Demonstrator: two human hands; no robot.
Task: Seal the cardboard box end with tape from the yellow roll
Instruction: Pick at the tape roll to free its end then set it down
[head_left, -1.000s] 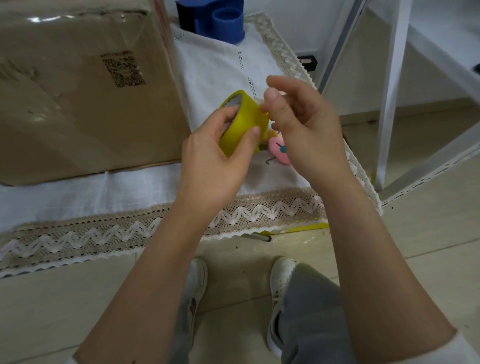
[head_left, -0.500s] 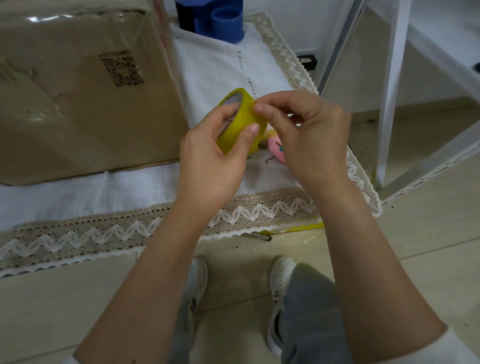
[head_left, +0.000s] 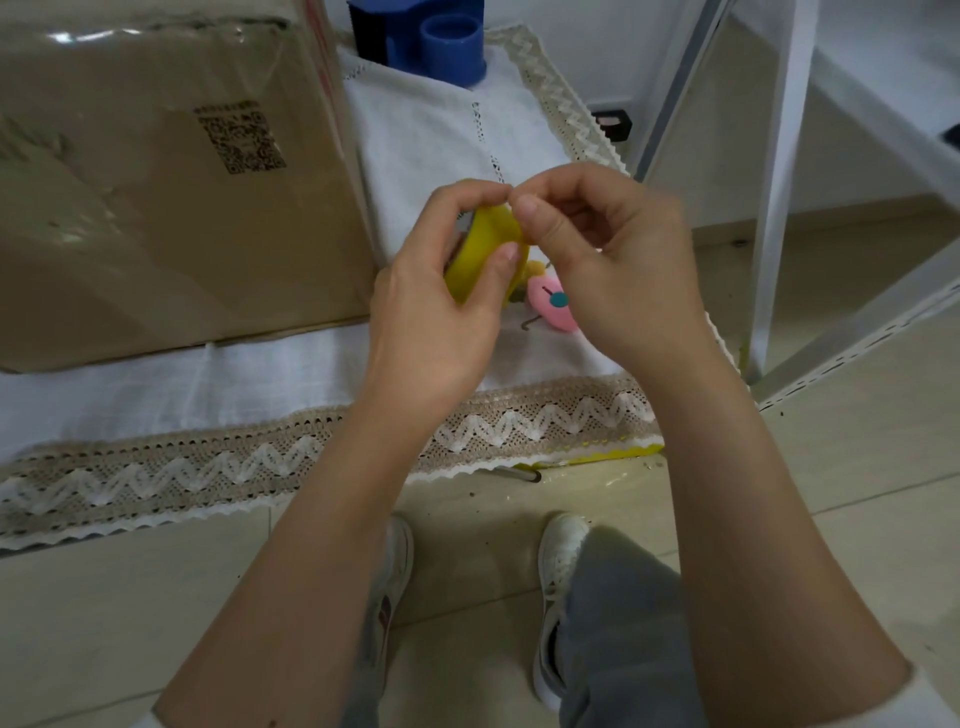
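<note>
My left hand (head_left: 436, 306) grips the yellow tape roll (head_left: 480, 249) above the white cloth, fingers curled over its top and thumb on its outer face. My right hand (head_left: 613, 260) sits right of the roll with thumb and forefinger pinching at the roll's top edge. No loose strip of tape shows. The large cardboard box (head_left: 156, 182) stands at the left on the cloth, its near side glossy with clear tape and printed with a QR code. Both hands are to the right of the box and apart from it.
A white cloth with a lace border (head_left: 208, 467) covers the low table. A blue tape dispenser (head_left: 431, 36) stands at the back. A pink toy (head_left: 553, 306) lies under my hands. A white metal frame (head_left: 774, 208) rises at the right. My shoes (head_left: 558, 561) are on the tiled floor.
My right hand has closed in on the roll's top edge, its thumb and finger now pinching there. The left hand has turned the roll slightly and curled further over it.
</note>
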